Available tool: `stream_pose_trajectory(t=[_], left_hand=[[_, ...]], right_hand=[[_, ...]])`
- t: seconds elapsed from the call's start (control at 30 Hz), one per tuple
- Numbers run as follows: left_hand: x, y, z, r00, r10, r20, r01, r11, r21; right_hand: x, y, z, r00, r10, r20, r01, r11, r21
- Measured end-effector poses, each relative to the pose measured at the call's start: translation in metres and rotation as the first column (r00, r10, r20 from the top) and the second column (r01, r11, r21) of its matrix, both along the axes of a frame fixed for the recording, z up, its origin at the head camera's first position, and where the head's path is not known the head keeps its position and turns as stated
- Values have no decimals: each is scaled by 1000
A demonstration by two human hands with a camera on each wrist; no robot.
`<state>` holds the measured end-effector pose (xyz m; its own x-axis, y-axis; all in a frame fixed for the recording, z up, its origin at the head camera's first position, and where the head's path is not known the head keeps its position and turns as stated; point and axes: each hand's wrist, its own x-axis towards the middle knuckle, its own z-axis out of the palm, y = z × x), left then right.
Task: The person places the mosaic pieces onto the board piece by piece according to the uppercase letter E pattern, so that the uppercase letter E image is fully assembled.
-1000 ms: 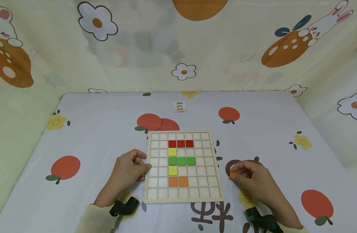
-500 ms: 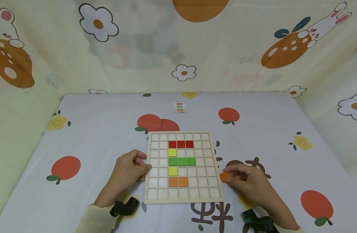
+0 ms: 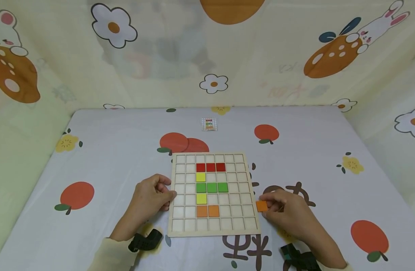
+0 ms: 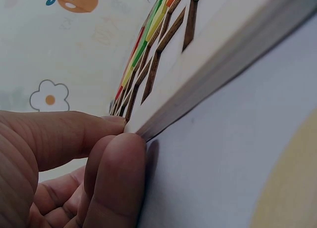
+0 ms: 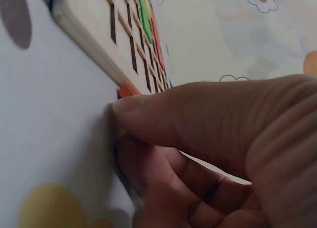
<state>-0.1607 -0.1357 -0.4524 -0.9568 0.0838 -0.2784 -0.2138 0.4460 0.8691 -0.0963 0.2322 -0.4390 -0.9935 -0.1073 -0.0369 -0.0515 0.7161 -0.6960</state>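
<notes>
A pale wooden grid board lies flat on the table, with red, yellow, green and orange tiles set in some of its cells. My left hand pinches the board's left rim; the left wrist view has the thumb and a finger at its corner. Beside the right rim, my right hand holds a loose orange tile between thumb and fingers. In the right wrist view only a sliver of that orange tile shows past the thumb.
Behind the board lies a small card printed with a coloured grid pattern. The tablecloth carries printed fruit and flowers. A patterned cloth backdrop rises behind and at both sides of the table.
My right hand has moved left with the orange tile, from a short way off to right beside the board's rim. The left hand and the board have stayed in place.
</notes>
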Motion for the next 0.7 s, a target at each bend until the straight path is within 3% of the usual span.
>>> stream_pose_trajectory(t=[0.33, 0.7], left_hand=[[-2, 0, 0, 1000, -8, -8, 8, 1000, 4], [-1, -1, 1, 1000, -10, -1, 10, 1000, 4]], right_hand=[[-5, -1, 3, 1000, -10, -19, 11, 1000, 27], [-8, -32, 8, 998, 19, 66, -16, 999, -46]])
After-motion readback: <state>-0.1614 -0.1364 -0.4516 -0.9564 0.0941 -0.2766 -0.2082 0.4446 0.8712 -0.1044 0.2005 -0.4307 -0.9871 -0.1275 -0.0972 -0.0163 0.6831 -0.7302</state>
